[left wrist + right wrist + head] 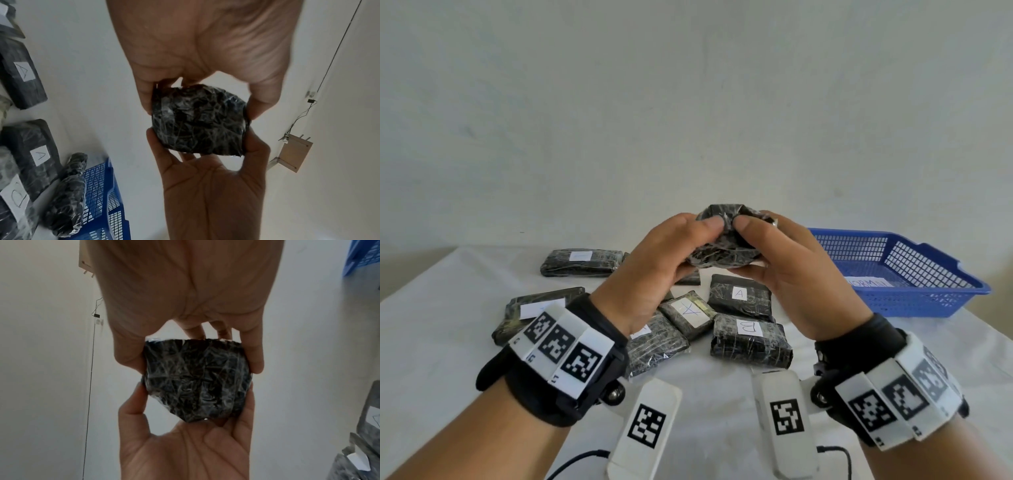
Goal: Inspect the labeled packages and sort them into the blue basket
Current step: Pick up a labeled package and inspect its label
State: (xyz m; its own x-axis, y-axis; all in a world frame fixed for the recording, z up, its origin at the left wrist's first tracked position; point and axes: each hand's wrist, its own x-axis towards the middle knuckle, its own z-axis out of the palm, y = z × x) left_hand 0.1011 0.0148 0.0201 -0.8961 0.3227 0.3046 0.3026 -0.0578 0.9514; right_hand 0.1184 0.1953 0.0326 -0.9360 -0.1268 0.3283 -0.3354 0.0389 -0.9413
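Both hands hold one black, plastic-wrapped package (726,210) in the air above the pile. My left hand (698,243) grips its left side with the thumb on top, and my right hand (748,248) grips its right side the same way. The wrist views show the crinkled package (197,123) (195,381) pinched between both hands; no label shows on these faces. More packages lie on the white table below, among them one marked A (739,298), one marked B (751,339) and one marked X (686,313). The blue basket (914,301) stands at the right.
A white paper label (869,282) lies inside the basket. Two white marker-tagged devices (647,425) (787,421) with cables sit near the table's front edge. A plain wall stands behind the table. More packages lie at the left (580,262) (537,308).
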